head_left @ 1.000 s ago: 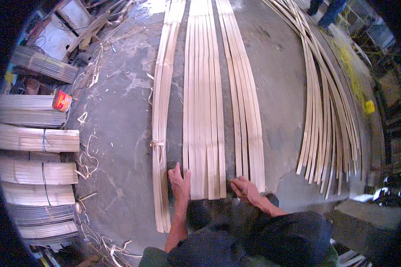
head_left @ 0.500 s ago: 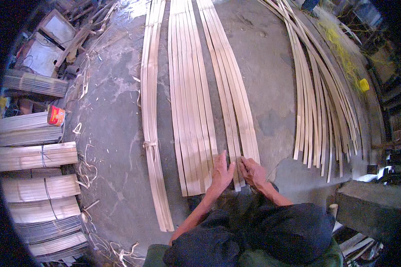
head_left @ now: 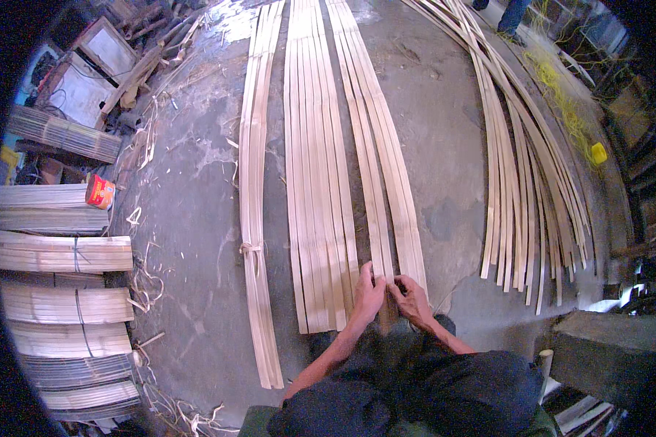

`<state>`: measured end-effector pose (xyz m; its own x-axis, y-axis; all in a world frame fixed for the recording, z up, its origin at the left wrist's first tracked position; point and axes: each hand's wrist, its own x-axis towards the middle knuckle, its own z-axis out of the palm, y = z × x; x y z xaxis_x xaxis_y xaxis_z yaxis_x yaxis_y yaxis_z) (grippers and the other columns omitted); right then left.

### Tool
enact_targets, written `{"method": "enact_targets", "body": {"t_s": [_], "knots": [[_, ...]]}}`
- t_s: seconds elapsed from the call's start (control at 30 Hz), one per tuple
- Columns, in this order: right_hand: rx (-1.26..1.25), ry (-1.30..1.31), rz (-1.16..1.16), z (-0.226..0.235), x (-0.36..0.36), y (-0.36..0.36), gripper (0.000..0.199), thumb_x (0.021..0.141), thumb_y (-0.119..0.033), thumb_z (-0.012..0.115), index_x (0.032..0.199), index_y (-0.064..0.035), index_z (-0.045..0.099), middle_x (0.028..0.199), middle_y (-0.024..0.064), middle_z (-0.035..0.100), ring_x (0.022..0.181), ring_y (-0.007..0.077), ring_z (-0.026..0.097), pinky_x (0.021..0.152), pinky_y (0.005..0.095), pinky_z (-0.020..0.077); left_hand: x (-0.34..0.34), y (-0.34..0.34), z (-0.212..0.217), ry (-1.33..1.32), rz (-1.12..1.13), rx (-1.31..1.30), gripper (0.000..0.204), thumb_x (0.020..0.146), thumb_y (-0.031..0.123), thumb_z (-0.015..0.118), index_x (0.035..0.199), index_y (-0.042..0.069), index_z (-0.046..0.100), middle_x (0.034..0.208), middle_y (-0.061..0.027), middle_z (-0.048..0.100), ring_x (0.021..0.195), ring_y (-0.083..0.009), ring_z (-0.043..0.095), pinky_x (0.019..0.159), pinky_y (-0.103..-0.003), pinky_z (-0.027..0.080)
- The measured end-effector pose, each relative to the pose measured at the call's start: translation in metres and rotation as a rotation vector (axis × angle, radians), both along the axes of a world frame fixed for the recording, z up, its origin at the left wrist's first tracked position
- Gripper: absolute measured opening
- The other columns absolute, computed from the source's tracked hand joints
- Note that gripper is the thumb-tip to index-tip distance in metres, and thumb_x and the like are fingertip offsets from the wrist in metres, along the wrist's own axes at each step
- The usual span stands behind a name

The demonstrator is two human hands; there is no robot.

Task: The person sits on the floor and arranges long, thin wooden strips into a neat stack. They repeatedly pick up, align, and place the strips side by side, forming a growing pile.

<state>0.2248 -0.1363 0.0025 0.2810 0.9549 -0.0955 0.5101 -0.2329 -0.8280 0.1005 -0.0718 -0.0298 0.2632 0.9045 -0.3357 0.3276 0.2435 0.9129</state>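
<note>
Long pale bamboo strips lie side by side on a grey concrete floor [head_left: 189, 218]. My left hand [head_left: 368, 295] and my right hand [head_left: 412, 300] meet at the near end of the right-hand group of strips [head_left: 386, 182], fingers pinched on one strip's end. A wider middle group of strips [head_left: 317, 182] lies just left of my left hand. Further left, a tied bundle of strips [head_left: 254, 218] stretches along the floor, bound with a knot near its lower third. My dark-trousered knees fill the bottom of the view.
Stacks of tied short bamboo bundles [head_left: 58, 251] line the left side, with a red can [head_left: 100, 191] beside them. A fan of curved strips [head_left: 525, 182] lies at the right. A yellow object [head_left: 598, 153] and a dark block [head_left: 605, 349] sit at the right.
My left hand has moved right from the middle group of strips to join my right hand at the right-hand group. The view has shifted slightly.
</note>
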Motion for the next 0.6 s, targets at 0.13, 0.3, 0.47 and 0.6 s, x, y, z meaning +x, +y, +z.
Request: {"method": "enact_targets", "body": {"t_s": [0.13, 0.3, 0.47, 0.6], "knots": [[-0.296, 0.153, -0.143, 0.029, -0.005, 0.002, 0.035, 0.097, -0.023, 0.057, 0.126, -0.0054, 0.053, 0.075, 0.0189, 0.062, 0.066, 0.0236, 0.060, 0.061, 0.0361, 0.0481, -0.004, 0.003, 0.015, 0.009, -0.022, -0.037, 0.052, 0.090, 0.018, 0.056, 0.136, 0.001, 0.039, 0.110, -0.0249, 0.061, 0.102, -0.0380, 0.061, 0.088, -0.045, 0.047], [-0.128, 0.044, -0.029, 0.003, -0.010, -0.009, 0.046, 0.099, -0.021, 0.052, 0.142, -0.0083, 0.041, 0.071, 0.0182, 0.057, 0.062, 0.0179, 0.053, 0.059, 0.0335, 0.0461, -0.002, 0.001, -0.003, -0.002, -0.029, 0.074, 0.051, 0.091, 0.018, 0.054, 0.137, 0.003, 0.038, 0.108, -0.0235, 0.063, 0.098, -0.0360, 0.063, 0.084, -0.045, 0.049], [-0.098, 0.197, 0.049, -0.044, -0.009, -0.019, 0.056, 0.099, -0.011, 0.051, 0.149, -0.0082, 0.027, 0.076, 0.0140, 0.055, 0.067, 0.0155, 0.053, 0.062, 0.0286, 0.0450, -0.005, 0.002, 0.032, 0.090, 0.090, -0.121, 0.050, 0.093, 0.018, 0.050, 0.139, 0.003, 0.038, 0.098, -0.0212, 0.066, 0.082, -0.0302, 0.067, 0.077, -0.044, 0.051], [-0.100, 0.051, 0.075, -0.007, -0.016, 0.000, 0.056, 0.098, -0.010, 0.052, 0.148, -0.0077, 0.028, 0.076, 0.0132, 0.056, 0.066, 0.0164, 0.053, 0.062, 0.0294, 0.0456, -0.011, -0.009, 0.038, 0.008, 0.213, 0.035, 0.046, 0.095, 0.019, 0.048, 0.136, 0.000, 0.042, 0.076, -0.0145, 0.063, 0.067, -0.0237, 0.063, 0.067, -0.040, 0.050]]}}
